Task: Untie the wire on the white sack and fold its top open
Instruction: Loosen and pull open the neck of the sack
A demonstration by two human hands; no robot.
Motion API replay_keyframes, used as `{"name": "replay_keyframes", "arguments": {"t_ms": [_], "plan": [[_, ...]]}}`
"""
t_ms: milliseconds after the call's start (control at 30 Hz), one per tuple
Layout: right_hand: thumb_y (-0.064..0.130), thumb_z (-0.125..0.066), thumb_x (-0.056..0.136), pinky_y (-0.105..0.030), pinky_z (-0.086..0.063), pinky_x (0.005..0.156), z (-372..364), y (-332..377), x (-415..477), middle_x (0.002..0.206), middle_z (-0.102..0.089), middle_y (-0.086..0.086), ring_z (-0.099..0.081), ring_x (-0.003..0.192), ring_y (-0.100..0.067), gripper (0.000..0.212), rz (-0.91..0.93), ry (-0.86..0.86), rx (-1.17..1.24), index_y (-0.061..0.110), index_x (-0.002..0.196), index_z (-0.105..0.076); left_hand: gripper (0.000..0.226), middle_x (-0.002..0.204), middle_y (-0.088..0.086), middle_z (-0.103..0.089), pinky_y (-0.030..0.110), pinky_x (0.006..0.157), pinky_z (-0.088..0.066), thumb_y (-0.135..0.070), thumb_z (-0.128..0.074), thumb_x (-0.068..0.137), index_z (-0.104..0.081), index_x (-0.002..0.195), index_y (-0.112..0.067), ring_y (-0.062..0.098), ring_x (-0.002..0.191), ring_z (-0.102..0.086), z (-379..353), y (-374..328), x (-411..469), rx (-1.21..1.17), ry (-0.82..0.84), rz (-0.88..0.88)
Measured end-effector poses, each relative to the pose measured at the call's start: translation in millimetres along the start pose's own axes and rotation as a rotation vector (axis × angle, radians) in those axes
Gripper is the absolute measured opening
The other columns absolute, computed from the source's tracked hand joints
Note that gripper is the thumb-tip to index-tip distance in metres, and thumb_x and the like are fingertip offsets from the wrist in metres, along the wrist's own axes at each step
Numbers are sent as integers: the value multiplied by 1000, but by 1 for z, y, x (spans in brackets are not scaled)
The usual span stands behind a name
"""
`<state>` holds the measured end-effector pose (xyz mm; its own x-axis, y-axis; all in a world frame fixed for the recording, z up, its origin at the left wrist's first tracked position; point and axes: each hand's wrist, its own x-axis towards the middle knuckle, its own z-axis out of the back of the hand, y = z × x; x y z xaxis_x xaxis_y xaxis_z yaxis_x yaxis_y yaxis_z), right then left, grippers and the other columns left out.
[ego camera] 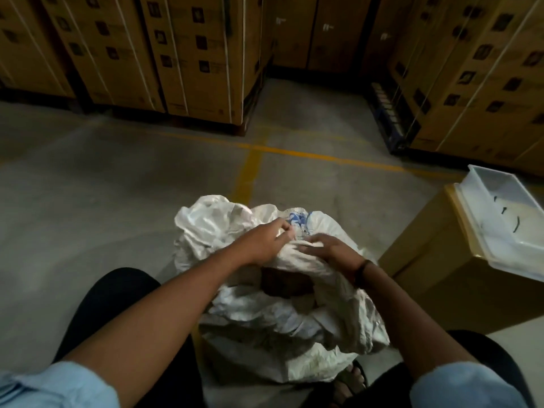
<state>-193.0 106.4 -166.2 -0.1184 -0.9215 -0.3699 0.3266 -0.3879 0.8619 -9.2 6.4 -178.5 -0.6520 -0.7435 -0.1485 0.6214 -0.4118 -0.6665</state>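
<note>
Stacked cartons (191, 54) at the back, floor (117, 187) with yellow lines. White sack (279, 334) stands on the floor between the person's knees, top crumpled and partly slumped. Cardboard box (435, 275) is just beside it on the right, with a white tray (482, 228) on top.

Right hand (326, 248) is curled over a fold of sack fabric. Left hand (265, 240) pinches at the bunched top; whether it has wire or only cloth can't be told, as the wire isn't visible.

Judgement: the step is locating and unwinding the tie. The right hand should pin the neck steady. The left should find the wire's free end and untwist it turn by turn, not yank, since the woven fabric snags. Then roll the rim outward evenly.
</note>
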Motion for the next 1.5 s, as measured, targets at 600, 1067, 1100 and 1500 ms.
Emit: {"name": "replay_keyframes", "arguments": {"t_ms": [600,1067,1100,1500], "plan": [[22,-53,101,-30,-48,82,-7,7,16,108,-70,-19,-66,96,-25,26,7,-137,-152,5,94,-72,52,126,0,-65,45,94,-45,-69,-55,85,-71,115,-30,28,112,-58,12,-8,-16,687,-417,-629],[54,-32,99,-47,-39,103,-51,9,-6,139,-55,-12,-50,122,-30,69,686,-428,-1095,5,148,-38,42,118,3,-72,15,87,-53,-3,-35,103,-75,109,-17,8,108,-67,14,-2,6,-807,294,90],[54,-31,99,-46,-43,97,-47,6,-1,134,-57,-14,-54,115,-32,71,669,-436,-1141,3,148,-37,44,111,-2,-76,17,85,-56,-4,-39,101,-80,99,-18,7,103,-70,17,1,5,-927,328,100],[54,-43,99,-31,-40,80,49,-18,54,126,-63,-25,-60,113,-38,61,-301,-292,-594,1,123,-63,116,152,13,-49,62,120,-11,-96,-36,72,-17,159,-22,36,144,-39,-12,19,10,683,-69,39]]}}
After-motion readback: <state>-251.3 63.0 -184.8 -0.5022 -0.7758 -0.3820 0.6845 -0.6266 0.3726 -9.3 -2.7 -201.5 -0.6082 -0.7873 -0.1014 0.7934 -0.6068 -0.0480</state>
